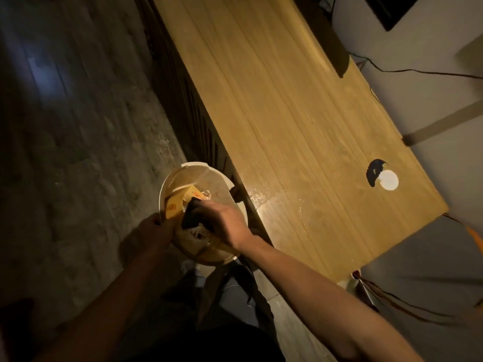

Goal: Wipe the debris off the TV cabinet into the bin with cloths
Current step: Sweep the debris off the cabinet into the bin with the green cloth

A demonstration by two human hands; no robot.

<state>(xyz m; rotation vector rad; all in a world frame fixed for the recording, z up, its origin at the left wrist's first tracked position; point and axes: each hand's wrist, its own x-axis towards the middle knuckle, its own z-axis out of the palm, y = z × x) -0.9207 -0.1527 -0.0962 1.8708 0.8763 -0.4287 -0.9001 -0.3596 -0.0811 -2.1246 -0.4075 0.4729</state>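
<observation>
A round pale bin [209, 176] stands on the floor against the front edge of the long wooden TV cabinet [287, 113]. My left hand [154, 226] grips the bin's near-left rim. My right hand [222, 220] hovers over the bin's mouth, shut on a dark cloth [192, 214]. Inside the bin lie a yellow carton [180, 202] and crumpled paper debris [198, 235]. The cabinet top near the bin looks wet and shiny.
A white round disc [389, 180] beside a dark cable hole [373, 173] sits on the cabinet's right end. A dark TV base [329, 43] stands at the back. Cables [418, 71] run along the wall. Grey plank floor [65, 152] lies to the left.
</observation>
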